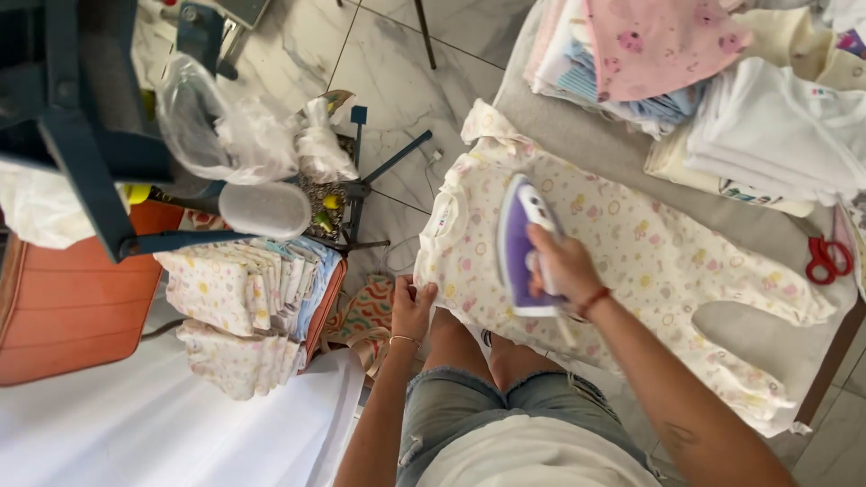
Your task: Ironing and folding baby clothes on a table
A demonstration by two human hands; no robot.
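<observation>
The baby suit (pixel 631 261) lies flat on the grey table (pixel 586 144). The right hand (pixel 564 266) wraps tight around the purple iron (pixel 519 243). The left hand (pixel 412 307) pinches the suit's edge. It helps to pull the cloth smooth and slide slowly. The iron's bottom and cord are hidden.
</observation>
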